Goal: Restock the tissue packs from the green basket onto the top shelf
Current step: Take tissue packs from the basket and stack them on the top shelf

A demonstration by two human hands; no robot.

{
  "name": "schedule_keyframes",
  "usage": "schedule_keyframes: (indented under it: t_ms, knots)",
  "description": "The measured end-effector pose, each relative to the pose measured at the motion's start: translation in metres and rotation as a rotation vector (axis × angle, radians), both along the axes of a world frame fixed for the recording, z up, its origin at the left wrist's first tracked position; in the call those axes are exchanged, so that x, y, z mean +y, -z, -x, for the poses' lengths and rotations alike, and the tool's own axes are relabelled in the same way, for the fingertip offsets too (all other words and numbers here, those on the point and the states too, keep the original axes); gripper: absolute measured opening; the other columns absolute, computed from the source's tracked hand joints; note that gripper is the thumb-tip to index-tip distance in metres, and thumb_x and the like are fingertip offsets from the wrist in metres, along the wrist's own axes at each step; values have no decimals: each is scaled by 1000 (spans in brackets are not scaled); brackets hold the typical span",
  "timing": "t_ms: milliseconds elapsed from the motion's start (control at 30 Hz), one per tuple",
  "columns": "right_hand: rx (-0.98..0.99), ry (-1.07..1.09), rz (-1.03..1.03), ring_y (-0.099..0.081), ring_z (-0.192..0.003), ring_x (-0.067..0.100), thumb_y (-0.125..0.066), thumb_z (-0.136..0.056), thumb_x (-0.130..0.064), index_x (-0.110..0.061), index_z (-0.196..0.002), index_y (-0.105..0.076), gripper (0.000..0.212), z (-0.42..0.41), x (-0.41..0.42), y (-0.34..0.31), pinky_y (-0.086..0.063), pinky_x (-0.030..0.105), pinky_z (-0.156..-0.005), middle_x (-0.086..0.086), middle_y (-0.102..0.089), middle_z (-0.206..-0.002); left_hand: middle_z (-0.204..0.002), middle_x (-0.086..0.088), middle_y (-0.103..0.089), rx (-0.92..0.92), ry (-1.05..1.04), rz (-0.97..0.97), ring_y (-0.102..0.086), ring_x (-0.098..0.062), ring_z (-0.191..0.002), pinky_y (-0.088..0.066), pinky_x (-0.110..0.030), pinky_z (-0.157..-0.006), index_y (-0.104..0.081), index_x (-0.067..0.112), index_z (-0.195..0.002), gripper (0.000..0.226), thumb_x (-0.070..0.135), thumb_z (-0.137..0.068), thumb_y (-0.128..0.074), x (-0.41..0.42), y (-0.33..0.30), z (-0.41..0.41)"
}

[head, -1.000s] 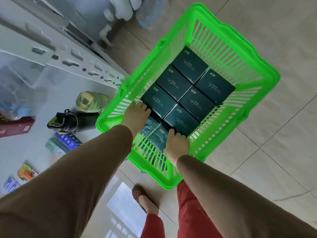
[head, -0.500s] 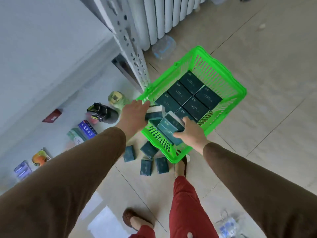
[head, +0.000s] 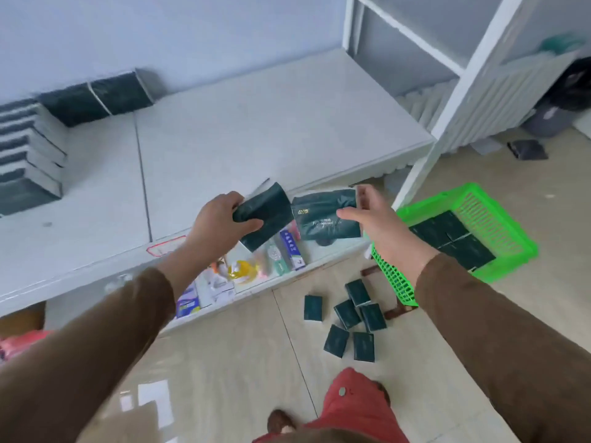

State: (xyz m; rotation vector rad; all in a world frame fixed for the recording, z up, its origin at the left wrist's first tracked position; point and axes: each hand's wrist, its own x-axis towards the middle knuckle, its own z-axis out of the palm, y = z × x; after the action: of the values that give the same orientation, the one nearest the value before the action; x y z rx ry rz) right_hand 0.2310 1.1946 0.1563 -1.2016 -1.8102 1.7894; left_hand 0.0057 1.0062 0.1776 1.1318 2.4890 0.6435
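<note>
Fingers of your left hand (head: 220, 219) curl round one dark green plastic-wrapped tissue pack (head: 267, 215); your right hand (head: 372, 219) pinches another (head: 324, 219), both over the white top shelf's (head: 256, 129) front edge, the green slatted plastic basket (head: 499, 219) on the floor.

Single head camera, looking steeply down, near shelf (head: 271, 129).

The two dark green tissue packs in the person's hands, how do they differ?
The dark green tissue pack in the left hand is tilted on a diagonal and shows a plain face; the dark green tissue pack in the right hand lies nearly level, showing pale lettering. The left hand wraps fingers over its pack; the right pinches its pack by one end. Both look alike in colour and are held above the white top shelf edge.
</note>
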Motion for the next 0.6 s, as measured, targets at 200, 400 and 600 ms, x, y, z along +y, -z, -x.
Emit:
schedule_keyframes:
  t_ms: [200, 400, 600]
  knots:
    - [127, -146, -87, -62, -110, 36, -81, -73, -25, -28, -111, -58, 44, 122, -49, -44, -49, 50, -97, 19, -62, -120, -100, -4, -53, 111, -138, -41, -54, -23, -84, -37, -30, -67, -62, 19, -110, 37, 32, -78, -76, -75, -39, 96]
    - [174, -180, -104, -57, -100, 12, -76, -84, -9, -14, -119, -54, 42, 232, -74, -43, -44, 25, -87, -3, -59, -107, -100, -3, -57, 249, -219, 0, -52, -25, -93, -43, -35, -72, -63, 18, -113, 37, 32, -81, -74, -105, -50, 187]
    - [176, -192, -171, -58, -94, 12, -76, -82, -11, -13, -115, -56, 39, 352, -62, -31, -46, 27, -85, -2, -62, -105, -110, -3, -66, 479, -218, 84, -49, -30, -112, -43, -45, -93, -64, 20, -119, 42, 37, -82, -73, -91, -51, 306]
